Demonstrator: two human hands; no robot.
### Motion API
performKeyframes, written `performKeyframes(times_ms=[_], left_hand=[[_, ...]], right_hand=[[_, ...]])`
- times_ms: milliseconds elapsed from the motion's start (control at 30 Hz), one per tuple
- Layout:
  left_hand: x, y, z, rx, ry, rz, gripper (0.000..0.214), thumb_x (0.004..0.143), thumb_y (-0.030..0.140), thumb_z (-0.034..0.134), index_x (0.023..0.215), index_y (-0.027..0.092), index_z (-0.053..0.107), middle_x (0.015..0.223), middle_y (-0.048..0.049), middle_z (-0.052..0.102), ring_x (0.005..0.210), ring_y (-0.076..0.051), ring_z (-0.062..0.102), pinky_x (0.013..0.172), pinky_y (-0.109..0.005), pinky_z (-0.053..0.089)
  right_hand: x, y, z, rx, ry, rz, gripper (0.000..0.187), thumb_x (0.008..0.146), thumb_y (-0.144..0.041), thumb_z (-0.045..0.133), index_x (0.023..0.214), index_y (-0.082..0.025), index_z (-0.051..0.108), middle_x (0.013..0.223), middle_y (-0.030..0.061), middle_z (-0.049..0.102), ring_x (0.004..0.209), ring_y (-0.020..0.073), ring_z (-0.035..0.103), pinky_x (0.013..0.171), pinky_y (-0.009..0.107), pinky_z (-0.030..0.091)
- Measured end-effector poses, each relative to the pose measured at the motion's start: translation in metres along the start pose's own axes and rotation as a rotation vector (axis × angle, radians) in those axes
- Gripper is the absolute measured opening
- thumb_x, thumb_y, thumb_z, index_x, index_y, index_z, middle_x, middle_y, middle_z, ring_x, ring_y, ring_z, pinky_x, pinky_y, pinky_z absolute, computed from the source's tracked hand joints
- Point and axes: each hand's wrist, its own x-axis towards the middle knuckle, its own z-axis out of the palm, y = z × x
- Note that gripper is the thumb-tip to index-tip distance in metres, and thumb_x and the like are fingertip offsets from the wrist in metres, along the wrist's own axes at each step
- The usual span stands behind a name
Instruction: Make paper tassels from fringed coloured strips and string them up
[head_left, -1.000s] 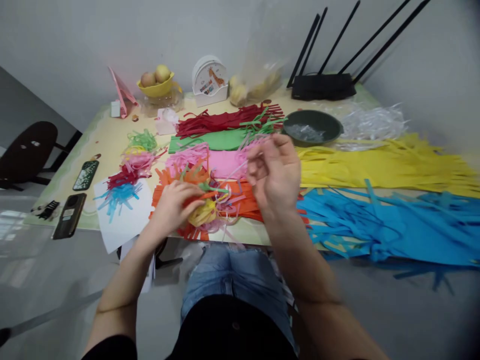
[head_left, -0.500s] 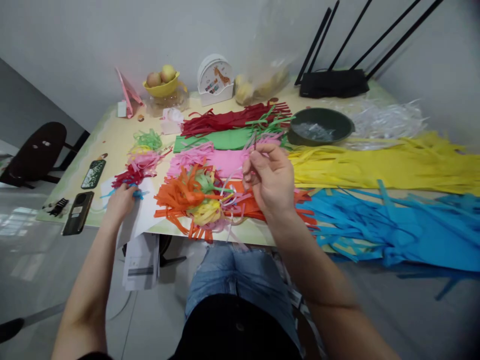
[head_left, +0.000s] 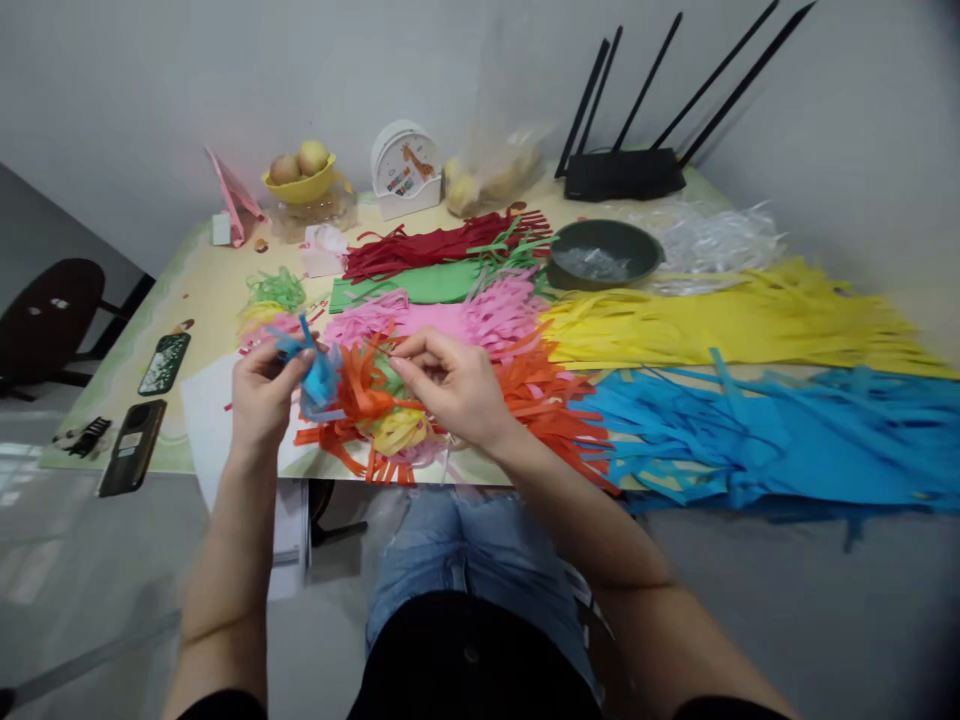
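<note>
My left hand is closed on a blue paper tassel, whose loose strips stick out past the fingertips. My right hand pinches thumb and forefinger together just to its right; whatever is in the pinch is too small to make out. Below and between both hands lies a bunch of orange, green and yellow tassels. Pink fringed paper and orange fringed paper lie beyond and beside my right hand. A small pile of green, yellow and pink tassels sits beyond my left hand.
Dark red, green, yellow and blue fringed paper cover the table. A dark bowl, a router and a fruit bowl stand farther back. Two phones lie at the left.
My left hand has lifted the blue tassel from the left pile and brought it rightward. My right hand has come down and left, close to it. The view has shifted slightly.
</note>
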Motion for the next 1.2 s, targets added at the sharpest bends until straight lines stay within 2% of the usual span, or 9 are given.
performKeyframes(times_ms=[200,367,500,667,800,900,967,1100,1200], left_hand=[[-0.018,0.018,0.041,-0.256,-0.144,-0.174,0.032,0.066,0.041,0.088,0.080,0.016,0.074,0.072,-0.0030,0.071,0.063,-0.015,0.066,0.060,-0.026,0.056],[-0.024,0.031,0.056,-0.604,-0.310,-0.295,0.035,0.065,0.034,0.089,0.090,0.019,0.069,0.066,0.0017,0.063,0.062,-0.013,0.063,0.063,-0.026,0.056],[-0.027,0.034,0.059,-0.681,-0.358,-0.330,0.037,0.068,0.032,0.088,0.095,0.022,0.066,0.062,0.0040,0.058,0.058,-0.012,0.058,0.059,-0.025,0.054],[-0.026,0.025,0.052,-0.525,-0.376,-0.271,0.033,0.073,0.035,0.085,0.096,0.021,0.067,0.064,0.0028,0.061,0.059,-0.012,0.060,0.059,-0.024,0.053],[-0.021,0.025,0.043,-0.273,-0.451,-0.235,0.029,0.076,0.038,0.083,0.088,0.017,0.066,0.071,-0.0007,0.065,0.065,-0.014,0.063,0.062,-0.024,0.053],[-0.020,0.029,0.043,-0.134,-0.500,-0.206,0.033,0.076,0.042,0.082,0.085,0.017,0.062,0.076,-0.0014,0.067,0.064,-0.013,0.061,0.063,-0.025,0.052],[-0.023,0.031,0.047,-0.007,-0.511,-0.149,0.033,0.078,0.044,0.079,0.083,0.017,0.059,0.074,0.0000,0.064,0.062,-0.013,0.059,0.060,-0.025,0.050],[-0.028,0.028,0.044,0.308,-0.600,0.018,0.025,0.084,0.040,0.070,0.080,0.019,0.058,0.069,0.0012,0.060,0.063,-0.014,0.057,0.061,-0.025,0.049],[-0.011,0.016,0.018,0.348,-0.710,0.112,0.024,0.088,0.043,0.064,0.090,0.019,0.069,0.100,-0.0095,0.072,0.096,-0.023,0.067,0.081,-0.035,0.055]], right_hand=[[0.001,-0.005,0.003,0.010,0.025,-0.049,0.019,0.094,-0.035,0.057,0.087,-0.018,0.058,0.063,-0.0044,0.057,0.053,0.0071,0.051,0.053,0.021,0.037],[0.001,-0.003,0.000,0.091,0.038,-0.072,0.016,0.094,-0.033,0.059,0.088,-0.018,0.058,0.062,-0.0047,0.058,0.052,0.0070,0.053,0.051,0.019,0.038],[0.000,-0.005,0.000,0.123,0.030,-0.100,0.014,0.094,-0.029,0.059,0.086,-0.018,0.058,0.062,-0.0047,0.059,0.052,0.0064,0.054,0.051,0.019,0.039],[0.001,-0.004,-0.002,0.167,0.020,-0.025,0.015,0.093,-0.032,0.062,0.090,-0.018,0.059,0.061,-0.0053,0.059,0.053,0.0067,0.055,0.052,0.019,0.041],[0.008,0.001,-0.007,0.376,-0.160,0.111,0.036,0.090,-0.042,0.067,0.116,-0.019,0.057,0.066,-0.0051,0.066,0.051,0.0074,0.057,0.048,0.018,0.045],[0.011,0.003,-0.010,0.420,-0.254,0.164,0.034,0.084,-0.046,0.073,0.100,-0.017,0.063,0.068,-0.0020,0.067,0.051,0.0071,0.057,0.046,0.018,0.045],[0.011,0.002,-0.012,0.397,-0.141,0.138,0.031,0.080,-0.043,0.078,0.085,-0.017,0.064,0.070,-0.0017,0.066,0.051,0.0055,0.057,0.045,0.016,0.045],[0.012,0.000,-0.030,0.569,0.358,0.045,0.028,0.084,-0.045,0.074,0.085,-0.022,0.058,0.074,-0.0056,0.063,0.043,0.0019,0.047,0.033,0.013,0.030],[0.015,0.002,-0.047,0.657,0.582,-0.028,0.031,0.080,-0.044,0.077,0.086,-0.024,0.054,0.065,-0.0086,0.056,0.043,0.0027,0.046,0.032,0.011,0.027]])
